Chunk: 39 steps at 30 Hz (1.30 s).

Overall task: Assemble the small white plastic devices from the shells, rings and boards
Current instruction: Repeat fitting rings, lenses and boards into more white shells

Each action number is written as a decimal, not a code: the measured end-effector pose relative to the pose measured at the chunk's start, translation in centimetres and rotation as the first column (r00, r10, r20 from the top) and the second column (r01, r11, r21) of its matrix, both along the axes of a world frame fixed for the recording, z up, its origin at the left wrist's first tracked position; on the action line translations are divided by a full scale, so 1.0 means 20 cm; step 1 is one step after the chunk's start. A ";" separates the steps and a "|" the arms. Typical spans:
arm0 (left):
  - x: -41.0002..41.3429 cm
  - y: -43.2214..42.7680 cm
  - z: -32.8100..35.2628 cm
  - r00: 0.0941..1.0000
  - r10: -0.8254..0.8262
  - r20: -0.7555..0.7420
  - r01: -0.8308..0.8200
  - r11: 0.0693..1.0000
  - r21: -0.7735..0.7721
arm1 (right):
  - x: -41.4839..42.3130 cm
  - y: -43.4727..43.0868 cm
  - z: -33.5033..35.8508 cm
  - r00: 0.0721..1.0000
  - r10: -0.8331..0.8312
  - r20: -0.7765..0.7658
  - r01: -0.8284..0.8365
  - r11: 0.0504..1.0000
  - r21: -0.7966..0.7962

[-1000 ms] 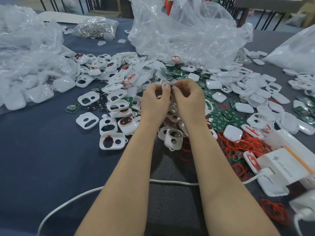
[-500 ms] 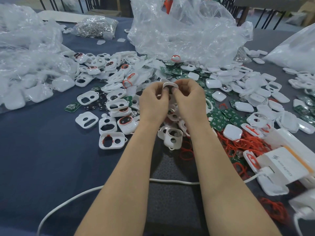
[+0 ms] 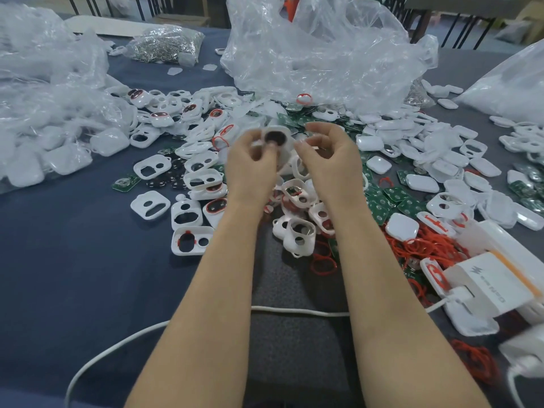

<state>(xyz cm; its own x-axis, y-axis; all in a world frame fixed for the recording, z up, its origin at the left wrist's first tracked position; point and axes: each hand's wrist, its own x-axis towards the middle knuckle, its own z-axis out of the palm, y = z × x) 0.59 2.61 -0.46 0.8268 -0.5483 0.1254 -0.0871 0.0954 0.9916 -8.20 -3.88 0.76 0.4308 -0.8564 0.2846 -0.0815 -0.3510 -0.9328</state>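
We pinch one shell [image 3: 275, 139] by its rim in our left hand [image 3: 251, 163], raised over the pile mid-table [image 3: 73, 275]. Our right hand [image 3: 331, 156] is just right of it, not touching it, fingers loosely curled; blur hides whether they grip anything. The loose shells, boards [image 3: 379, 201] and rings [image 3: 424, 245] below are too many to count. One big clear bag [image 3: 323, 54] lies far behind, one cable [image 3: 294, 311] crosses near us, and one box [image 3: 485, 284] sits right.

1. The table [image 3: 73, 275] is covered in dark blue cloth.
2. Far left, thin dark legs [image 3: 140, 7] stand beyond its edge.
3. Far right, a second table [image 3: 459, 0] stands on dark legs.
4. Light is soft and even.
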 end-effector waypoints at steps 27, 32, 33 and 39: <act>0.01 -0.03 -0.01 0.958 0.049 -0.282 -0.114 0.969 -0.217 | 0.01 0.03 0.02 0.995 0.091 0.038 -0.093 0.994 0.064; -0.02 -0.05 -0.03 0.973 0.012 -0.229 -0.056 0.981 -0.187 | 0.02 0.03 0.01 0.992 0.016 0.128 -0.029 0.995 0.096; -0.02 -0.05 -0.03 0.972 -0.001 -0.235 -0.047 0.979 -0.198 | 0.02 0.02 0.01 0.997 -0.007 0.081 0.003 0.999 0.053; -0.04 -0.08 -0.03 0.962 -0.065 -0.266 0.005 0.976 -0.219 | 0.04 0.04 -0.01 0.998 -0.068 -0.006 0.068 0.994 -0.084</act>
